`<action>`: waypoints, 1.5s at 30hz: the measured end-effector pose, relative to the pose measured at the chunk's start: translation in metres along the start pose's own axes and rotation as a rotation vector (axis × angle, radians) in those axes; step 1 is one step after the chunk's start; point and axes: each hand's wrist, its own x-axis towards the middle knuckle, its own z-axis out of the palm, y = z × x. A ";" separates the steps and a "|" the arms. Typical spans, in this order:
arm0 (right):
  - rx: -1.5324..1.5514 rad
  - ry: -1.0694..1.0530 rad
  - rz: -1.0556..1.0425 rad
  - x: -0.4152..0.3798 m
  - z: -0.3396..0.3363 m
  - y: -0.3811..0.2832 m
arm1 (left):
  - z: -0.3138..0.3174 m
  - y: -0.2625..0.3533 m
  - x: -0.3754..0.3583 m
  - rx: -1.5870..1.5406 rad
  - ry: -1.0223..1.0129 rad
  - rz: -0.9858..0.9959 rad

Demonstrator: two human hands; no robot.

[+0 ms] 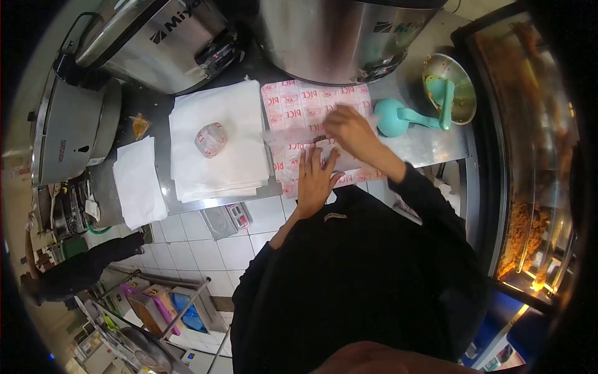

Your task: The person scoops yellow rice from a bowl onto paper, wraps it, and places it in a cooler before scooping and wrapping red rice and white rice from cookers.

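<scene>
Sheets of white wrapping paper (293, 103) printed with red "RICE" lie on the steel counter before me. My left hand (316, 179) rests on the paper with its fingers spread and flat. Just beyond it, my right hand (354, 132) is closed, its fingers curled and a little blurred, at a raised, pale strip of paper. A small dark patch shows between the hands, too covered to make out. To the left, a round parcel (211, 139) wrapped in the printed paper sits on a stack of plain white sheets (243, 115).
Large steel rice cookers (339, 37) line the back. At right are a turquoise scoop (392, 118) and a metal bowl (464, 93) with a turquoise utensil, beside a lit food display case (523, 156). Smaller white sheets (138, 181) overhang the counter's front edge. Another person's dark sleeve (87, 265) is at left.
</scene>
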 end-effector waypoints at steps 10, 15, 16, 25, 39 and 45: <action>0.052 0.013 0.125 -0.070 0.016 -0.048 | -0.002 -0.005 -0.018 0.009 0.287 0.162; 0.258 0.063 0.448 -0.080 0.009 -0.061 | -0.002 -0.011 -0.022 -0.244 0.063 0.001; 0.304 0.092 0.590 -0.081 0.009 -0.065 | -0.002 -0.011 -0.023 -0.330 0.085 -0.078; 0.627 0.128 1.035 -0.076 0.041 -0.043 | 0.015 -0.026 -0.016 -1.187 0.154 -0.646; -0.081 -0.131 0.421 -0.044 0.035 0.005 | -0.006 -0.060 0.045 0.002 -0.199 0.048; 0.267 0.015 0.668 -0.062 0.020 -0.029 | 0.000 -0.040 0.017 -0.391 -0.017 -0.299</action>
